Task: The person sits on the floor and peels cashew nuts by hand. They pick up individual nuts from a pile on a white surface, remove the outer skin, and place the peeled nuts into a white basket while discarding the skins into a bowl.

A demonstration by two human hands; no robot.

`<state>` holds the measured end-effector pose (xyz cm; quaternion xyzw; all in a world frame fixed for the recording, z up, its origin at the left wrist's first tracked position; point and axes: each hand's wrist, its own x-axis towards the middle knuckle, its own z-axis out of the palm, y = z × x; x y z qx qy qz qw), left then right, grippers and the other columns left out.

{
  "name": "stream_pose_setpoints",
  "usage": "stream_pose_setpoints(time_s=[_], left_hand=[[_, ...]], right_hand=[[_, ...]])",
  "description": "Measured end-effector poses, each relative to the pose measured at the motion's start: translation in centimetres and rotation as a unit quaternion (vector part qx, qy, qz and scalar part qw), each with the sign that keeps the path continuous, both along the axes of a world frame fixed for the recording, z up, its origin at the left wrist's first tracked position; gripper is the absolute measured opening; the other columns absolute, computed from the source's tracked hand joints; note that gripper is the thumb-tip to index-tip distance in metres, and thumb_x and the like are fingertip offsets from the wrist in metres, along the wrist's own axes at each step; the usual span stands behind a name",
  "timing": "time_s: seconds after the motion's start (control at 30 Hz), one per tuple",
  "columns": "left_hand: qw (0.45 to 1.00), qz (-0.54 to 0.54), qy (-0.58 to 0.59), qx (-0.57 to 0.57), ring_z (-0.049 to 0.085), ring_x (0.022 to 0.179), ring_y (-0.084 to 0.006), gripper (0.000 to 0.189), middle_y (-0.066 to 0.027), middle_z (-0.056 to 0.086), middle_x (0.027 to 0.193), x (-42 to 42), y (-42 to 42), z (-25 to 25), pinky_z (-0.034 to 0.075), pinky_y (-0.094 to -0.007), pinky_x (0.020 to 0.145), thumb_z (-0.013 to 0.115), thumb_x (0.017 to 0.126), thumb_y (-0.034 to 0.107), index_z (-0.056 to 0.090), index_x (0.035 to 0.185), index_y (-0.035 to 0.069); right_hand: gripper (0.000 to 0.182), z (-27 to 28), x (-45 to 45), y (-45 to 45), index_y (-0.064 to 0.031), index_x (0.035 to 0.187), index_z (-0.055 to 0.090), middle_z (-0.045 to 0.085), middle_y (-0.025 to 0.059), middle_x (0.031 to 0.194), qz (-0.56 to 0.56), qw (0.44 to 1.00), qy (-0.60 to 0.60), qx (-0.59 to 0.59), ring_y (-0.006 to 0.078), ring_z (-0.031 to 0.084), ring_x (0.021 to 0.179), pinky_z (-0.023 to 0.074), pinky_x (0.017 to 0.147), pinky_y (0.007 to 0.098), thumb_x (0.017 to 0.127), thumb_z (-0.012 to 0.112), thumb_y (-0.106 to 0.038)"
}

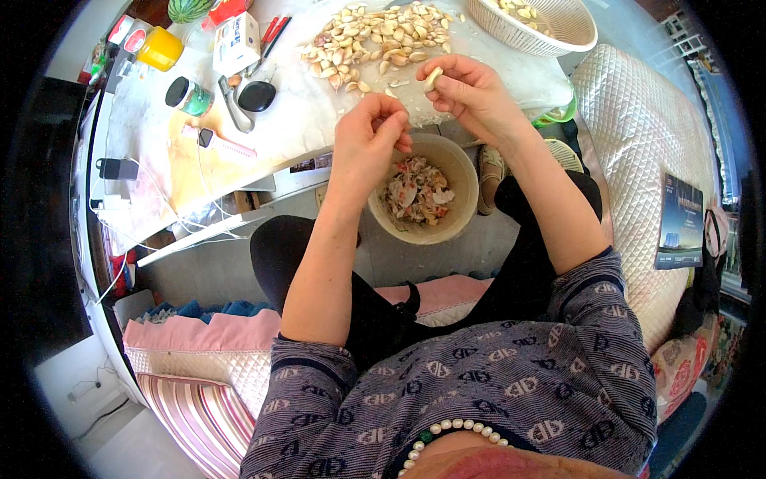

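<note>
Between the thumb and fingers of my right hand (470, 90) is a pale garlic clove (432, 79), held above the table's near edge. My left hand (374, 129) hovers to its left with the fingers curled in; whether anything small sits between them is hidden. A pile of garlic cloves (383, 36) is spread on the marble-look table (287, 123) just beyond both hands. Below them on the floor stands a cream plastic bucket (465, 197), partly filled with skins and scraps (419, 194). Farther back on the right, a white woven basket (565, 39) holds several pale cloves (517, 9).
On the table's left are a smartwatch (206, 138), a green-labelled jar (196, 99), a black oval case (257, 96), a tissue pack (237, 45) and an orange jar (160, 49). White cables (161, 206) hang at the left edge. A quilted sofa cover (628, 120) lies right.
</note>
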<state>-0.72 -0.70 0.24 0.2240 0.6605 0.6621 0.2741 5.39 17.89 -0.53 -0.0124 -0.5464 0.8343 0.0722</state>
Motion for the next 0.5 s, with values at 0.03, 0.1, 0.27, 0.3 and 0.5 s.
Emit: stream_pose_setpoints(time_s=[0.03, 0.1, 0.27, 0.3, 0.5], left_hand=[[0.999, -0.028, 0.018, -0.024, 0.06, 0.069, -0.0124, 0.007, -0.0058, 0.06, 0.08, 0.0, -0.1, -0.2, 0.05, -0.0252, 0.063, 0.056, 0.089, 0.005, 0.057, 0.093, 0.0], [0.992, -0.084, 0.052, -0.072, 0.061, 0.074, -0.0135, 0.009, -0.0072, 0.062, 0.084, -0.2, -0.1, -1.0, 0.051, -0.026, 0.068, 0.056, 0.088, 0.005, 0.057, 0.096, 0.0], [0.996, -0.048, -0.049, 0.048, 0.062, 0.084, -0.0138, 0.018, -0.0079, 0.065, 0.091, -0.2, 0.4, -0.6, 0.05, -0.0279, 0.076, 0.058, 0.089, 0.009, 0.059, 0.105, 0.001], [0.984, -0.044, -0.145, 0.09, 0.062, 0.086, -0.0129, 0.019, -0.0076, 0.065, 0.092, -0.3, 0.5, -0.3, 0.05, -0.0282, 0.077, 0.059, 0.088, 0.009, 0.059, 0.106, 0.002], [0.982, -0.027, -0.137, 0.127, 0.065, 0.081, -0.0162, 0.018, -0.0081, 0.066, 0.091, -0.2, 0.3, -0.8, 0.053, -0.0267, 0.075, 0.062, 0.089, 0.01, 0.059, 0.104, 0.001]], right_hand=[[0.014, 0.2, 0.1, 0.0, -0.0036, 0.102, 0.063, 0.063, 0.003, 0.088, 0.004, 1.0, 0.001, 0.005, 0.0083, 0.057, 0.077, 0.0477, 0.069, 0.0214, 0.089, 0.06, -0.007], [0.015, 0.3, 0.2, 0.1, -0.0033, 0.103, 0.063, 0.063, 0.0029, 0.089, 0.017, 1.0, 0.012, 0.016, 0.0086, 0.058, 0.078, 0.0482, 0.07, 0.0219, 0.088, 0.061, -0.006], [0.018, 0.7, 0.5, 0.1, -0.003, 0.104, 0.064, 0.065, 0.0025, 0.093, 0.039, 0.994, 0.055, 0.081, 0.0092, 0.061, 0.085, 0.0494, 0.075, 0.0233, 0.085, 0.063, -0.003], [0.019, 0.6, 0.5, 0.1, -0.003, 0.104, 0.065, 0.065, 0.0023, 0.094, 0.033, 0.992, 0.06, 0.103, 0.0093, 0.061, 0.086, 0.0496, 0.076, 0.0238, 0.085, 0.063, -0.003], [0.024, 0.2, 0.5, -0.8, -0.0031, 0.108, 0.066, 0.066, 0.0017, 0.098, 0.026, 0.99, 0.035, 0.135, 0.0098, 0.062, 0.087, 0.0506, 0.08, 0.0261, 0.085, 0.064, -0.005]])
